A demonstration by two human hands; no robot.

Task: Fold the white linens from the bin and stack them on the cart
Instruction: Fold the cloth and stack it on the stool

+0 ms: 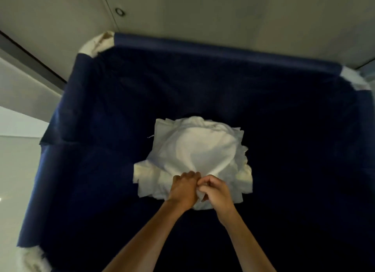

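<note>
Your left hand [183, 188] and right hand [216, 192]: both reach down into the bin, knuckles touching, fingers curled. Each fist pinches a bunched fold of white cloth at the near edge of the pile, and the fabric gathers into creases that run toward your fists.

White linens [194, 147]: one loose heap of several layers with ragged, offset edges. It lies on the bottom of the bin, roughly centred. The top layer domes up just beyond your hands.

Bin [223, 50]: dark navy fabric walls on all sides, with a rolled rim along the far edge. White corner pieces [97, 44] show at the far-left, far-right and near-left corners.

Beyond the rim: pale panels [203, 7] and a small round fitting [119, 11].
</note>
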